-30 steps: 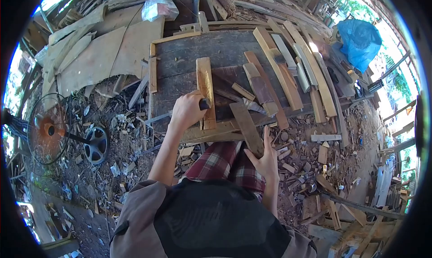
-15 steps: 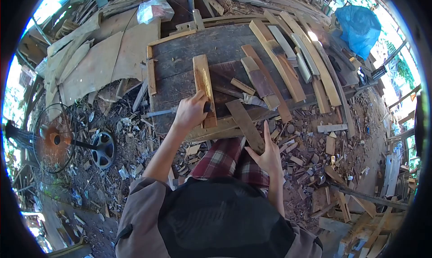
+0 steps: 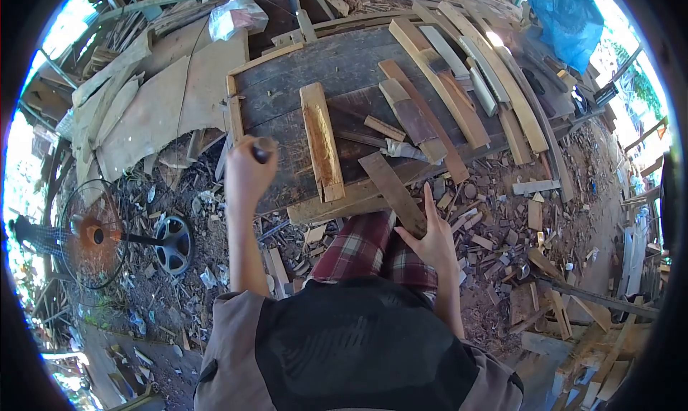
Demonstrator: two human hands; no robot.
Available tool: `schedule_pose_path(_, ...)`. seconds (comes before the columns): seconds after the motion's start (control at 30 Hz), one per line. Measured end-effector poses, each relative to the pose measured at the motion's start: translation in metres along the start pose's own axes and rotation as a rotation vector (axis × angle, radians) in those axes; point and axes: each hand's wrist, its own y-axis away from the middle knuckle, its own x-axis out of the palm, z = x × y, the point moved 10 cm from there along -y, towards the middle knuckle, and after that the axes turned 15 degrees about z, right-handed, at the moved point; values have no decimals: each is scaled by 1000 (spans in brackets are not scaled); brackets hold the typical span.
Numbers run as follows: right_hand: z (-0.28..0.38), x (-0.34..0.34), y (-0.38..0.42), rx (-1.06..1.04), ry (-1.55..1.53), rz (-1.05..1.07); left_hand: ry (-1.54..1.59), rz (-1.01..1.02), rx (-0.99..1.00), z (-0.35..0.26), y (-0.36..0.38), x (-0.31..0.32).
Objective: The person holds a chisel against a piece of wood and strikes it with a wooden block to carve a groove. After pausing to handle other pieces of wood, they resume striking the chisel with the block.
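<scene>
My left hand (image 3: pixel 248 173) is closed around a tool handle (image 3: pixel 264 147) with a round end, above the left edge of the dark workbench (image 3: pixel 287 74); the rest of the tool is hidden. To its right, a wood block (image 3: pixel 322 142) with a rough hollow lies lengthwise on the bench, touched by neither hand. My right hand (image 3: pixel 428 237) has thumb and index finger spread around the lower end of a flat dark board (image 3: pixel 393 192), which leans over the bench's front edge.
Long wooden strips (image 3: pixel 441 88) lie across the bench's right side, near a two-toned block (image 3: pixel 412 121) and a short stick (image 3: pixel 385 128). A rusty fan (image 3: pixel 94 234) and a black wheel (image 3: pixel 173 244) stand on the left. Wood scraps (image 3: pixel 494 257) cover the ground.
My left hand has moved left, away from the hollowed block, taking the tool with it. My right hand stays by the dark board. The view has shifted slightly.
</scene>
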Motion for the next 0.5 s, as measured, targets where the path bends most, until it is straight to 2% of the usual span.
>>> schedule_pose_path(0.13,-1,1,-2,11,-11,21,-286,132,-411,63,21,-31)
schedule_pose_path(0.17,-1,1,-3,15,-17,27,-330,73,-426,71,26,-41)
schedule_pose_path(0.23,1,2,-4,23,-29,43,-259,-25,-388,77,26,-58)
schedule_pose_path(0.33,0,5,-6,78,-58,89,-17,-163,-35,27,21,-75)
schedule_pose_path(0.4,3,4,-9,66,-33,74,37,-82,57,-21,12,-79)
schedule_pose_path(0.47,7,3,-9,43,-14,56,462,-33,187,-51,-1,-73)
schedule_pose_path(0.5,10,3,-9,25,-10,44,557,-36,260,-69,-7,-75)
